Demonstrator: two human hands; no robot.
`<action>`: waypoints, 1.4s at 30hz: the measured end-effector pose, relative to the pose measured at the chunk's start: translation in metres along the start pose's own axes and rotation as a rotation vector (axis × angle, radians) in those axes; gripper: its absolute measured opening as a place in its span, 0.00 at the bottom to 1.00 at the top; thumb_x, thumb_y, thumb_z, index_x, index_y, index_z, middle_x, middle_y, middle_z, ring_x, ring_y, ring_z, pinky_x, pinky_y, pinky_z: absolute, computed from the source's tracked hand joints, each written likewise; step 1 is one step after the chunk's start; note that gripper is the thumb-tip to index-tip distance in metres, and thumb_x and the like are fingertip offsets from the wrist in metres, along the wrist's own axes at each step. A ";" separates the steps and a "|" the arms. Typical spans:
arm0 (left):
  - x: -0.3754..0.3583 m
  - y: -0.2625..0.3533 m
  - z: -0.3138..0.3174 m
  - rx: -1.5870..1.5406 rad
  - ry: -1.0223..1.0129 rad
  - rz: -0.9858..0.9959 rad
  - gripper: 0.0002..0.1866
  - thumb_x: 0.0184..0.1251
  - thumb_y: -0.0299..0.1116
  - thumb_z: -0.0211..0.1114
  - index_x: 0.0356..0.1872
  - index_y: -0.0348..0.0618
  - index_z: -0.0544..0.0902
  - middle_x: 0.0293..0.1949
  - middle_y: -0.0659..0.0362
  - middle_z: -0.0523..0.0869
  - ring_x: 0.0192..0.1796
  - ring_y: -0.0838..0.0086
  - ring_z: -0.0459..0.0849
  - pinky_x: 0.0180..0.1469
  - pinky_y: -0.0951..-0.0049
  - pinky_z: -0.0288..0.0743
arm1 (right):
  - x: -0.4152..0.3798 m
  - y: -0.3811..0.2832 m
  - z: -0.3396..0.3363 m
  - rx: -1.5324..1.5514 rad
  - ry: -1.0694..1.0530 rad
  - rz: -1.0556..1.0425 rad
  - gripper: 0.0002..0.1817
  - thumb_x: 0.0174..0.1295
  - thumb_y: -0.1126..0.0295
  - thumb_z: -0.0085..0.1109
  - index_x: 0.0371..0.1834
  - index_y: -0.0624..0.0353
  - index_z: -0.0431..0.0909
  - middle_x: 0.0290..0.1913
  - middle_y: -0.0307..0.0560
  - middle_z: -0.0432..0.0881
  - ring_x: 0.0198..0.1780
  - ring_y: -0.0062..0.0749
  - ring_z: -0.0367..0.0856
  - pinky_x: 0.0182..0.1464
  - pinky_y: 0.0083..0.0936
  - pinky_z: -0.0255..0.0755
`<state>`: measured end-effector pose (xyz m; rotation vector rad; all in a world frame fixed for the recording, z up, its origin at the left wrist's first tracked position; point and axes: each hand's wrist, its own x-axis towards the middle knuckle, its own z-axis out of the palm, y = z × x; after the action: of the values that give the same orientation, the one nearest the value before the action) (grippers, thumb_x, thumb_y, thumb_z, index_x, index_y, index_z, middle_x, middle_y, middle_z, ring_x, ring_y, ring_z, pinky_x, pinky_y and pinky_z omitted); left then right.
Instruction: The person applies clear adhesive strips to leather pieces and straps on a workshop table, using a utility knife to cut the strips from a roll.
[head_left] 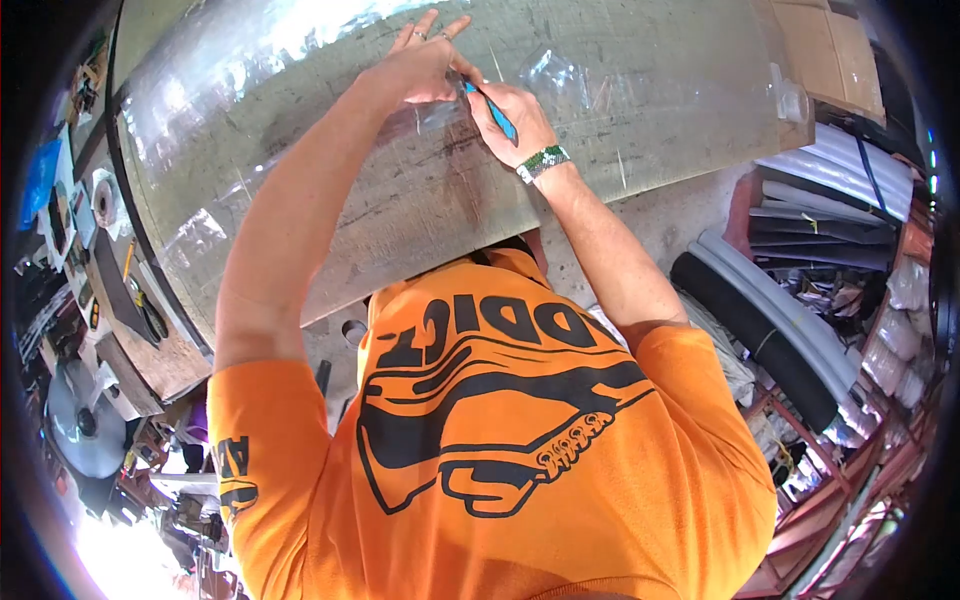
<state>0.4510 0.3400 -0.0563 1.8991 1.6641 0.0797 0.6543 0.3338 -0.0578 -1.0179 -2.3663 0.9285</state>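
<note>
Right hand at upper centre of the frame, fingers curled tight around a blue-handled tool — probably a knife or marker, tip hidden against the other hand. Tool slanting up and to the left, its upper end meeting the left hand just beside it. Left hand partly spread, fingers stretched flat toward the top edge of the frame, palm pressing down on a clear plastic sheet. Sheet lying across the grey, scratched desk, glare running along it toward the upper left. Green-and-white beaded bracelet wrapped around the right wrist, just below the hand.

Both bare forearms reaching up from the orange T-shirt filling the lower half of the frame, black printed graphic and lettering across the chest. Desk surface tilting from upper left down to centre, edge dark and worn.

Further out, at the left edge — a cluttered shelf or second surface with a roll of tape, scissors and small odds and ends, too small to sort. A round metal disc at lower left. At the right, rolls of material in grey and black stacked on a reddish rack. Brown cardboard at the upper right corner, beside the desk's far end.
</note>
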 end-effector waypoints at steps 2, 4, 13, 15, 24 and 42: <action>-0.003 0.002 -0.001 -0.016 -0.011 -0.013 0.28 0.55 0.27 0.78 0.56 0.74 0.89 0.86 0.67 0.46 0.87 0.54 0.37 0.85 0.43 0.35 | -0.015 -0.008 -0.003 -0.029 -0.047 0.036 0.12 0.72 0.66 0.54 0.38 0.65 0.80 0.36 0.66 0.83 0.41 0.66 0.82 0.43 0.51 0.77; -0.004 0.006 -0.004 -0.023 -0.024 -0.021 0.29 0.54 0.27 0.79 0.56 0.75 0.89 0.86 0.67 0.45 0.87 0.55 0.36 0.85 0.44 0.33 | -0.041 -0.020 -0.009 -0.015 -0.071 0.069 0.12 0.72 0.67 0.53 0.35 0.66 0.78 0.34 0.65 0.82 0.39 0.67 0.81 0.41 0.50 0.76; -0.027 -0.009 0.026 -0.081 0.195 0.040 0.34 0.58 0.30 0.76 0.68 0.68 0.80 0.85 0.55 0.50 0.85 0.51 0.45 0.84 0.47 0.43 | -0.088 0.004 -0.080 0.674 -0.103 0.516 0.23 0.78 0.53 0.54 0.43 0.65 0.85 0.37 0.45 0.89 0.33 0.28 0.87 0.38 0.25 0.81; -0.064 -0.004 0.044 -0.137 0.404 -0.094 0.35 0.61 0.35 0.74 0.73 0.60 0.76 0.83 0.50 0.56 0.84 0.50 0.50 0.84 0.50 0.47 | -0.065 0.029 -0.113 0.904 0.118 0.499 0.25 0.79 0.50 0.50 0.48 0.65 0.84 0.39 0.48 0.89 0.35 0.32 0.88 0.39 0.29 0.82; -0.127 0.062 0.076 -0.155 0.582 -0.377 0.18 0.51 0.27 0.79 0.41 0.42 0.81 0.66 0.52 0.78 0.66 0.51 0.73 0.65 0.51 0.69 | 0.070 0.225 -0.152 1.648 0.417 0.840 0.32 0.81 0.48 0.40 0.54 0.72 0.78 0.44 0.55 0.87 0.45 0.47 0.87 0.51 0.38 0.82; -0.133 0.076 0.001 -0.851 0.464 -0.307 0.24 0.49 0.40 0.83 0.41 0.36 0.82 0.31 0.57 0.84 0.35 0.73 0.80 0.39 0.66 0.75 | 0.033 -0.032 -0.071 0.547 -0.462 -0.081 0.07 0.67 0.74 0.69 0.42 0.64 0.82 0.40 0.40 0.88 0.41 0.20 0.86 0.45 0.20 0.78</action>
<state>0.4904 0.2160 0.0236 1.0109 1.7751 0.9933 0.6583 0.3720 0.0171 -0.5256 -2.2476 1.8012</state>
